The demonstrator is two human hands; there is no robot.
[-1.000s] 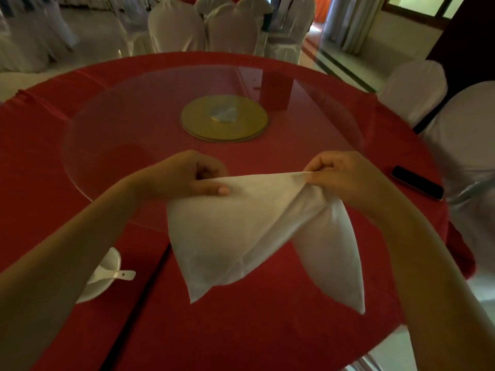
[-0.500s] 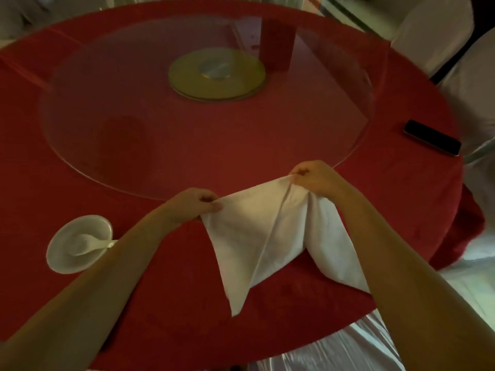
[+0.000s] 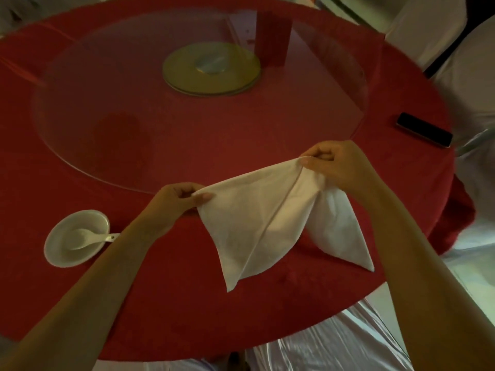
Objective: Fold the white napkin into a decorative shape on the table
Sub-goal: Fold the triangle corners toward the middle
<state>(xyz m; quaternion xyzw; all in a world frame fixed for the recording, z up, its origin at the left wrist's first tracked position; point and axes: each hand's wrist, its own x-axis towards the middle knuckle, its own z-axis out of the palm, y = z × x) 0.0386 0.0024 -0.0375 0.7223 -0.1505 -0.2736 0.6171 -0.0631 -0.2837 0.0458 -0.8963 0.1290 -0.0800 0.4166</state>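
The white napkin (image 3: 257,223) hangs folded over the near part of the round red table (image 3: 187,303), its pointed ends drooping toward me and touching the cloth. My left hand (image 3: 176,202) pinches the napkin's left corner between thumb and fingers. Further right and higher, my right hand (image 3: 334,164) grips the top corner where the layers meet. A crease runs diagonally down the middle of the napkin, and a second flap hangs behind it on the right.
A white bowl (image 3: 59,253) with a white spoon (image 3: 88,236) sits at the left. A glass turntable (image 3: 107,103) with a gold hub (image 3: 211,69) covers the table's centre. A dark phone (image 3: 424,129) lies at the right edge. White-covered chairs surround the table.
The camera has tilted down and the bowl has come fully into view. Both hands have lowered the napkin toward the table and stretched its top edge wider apart.
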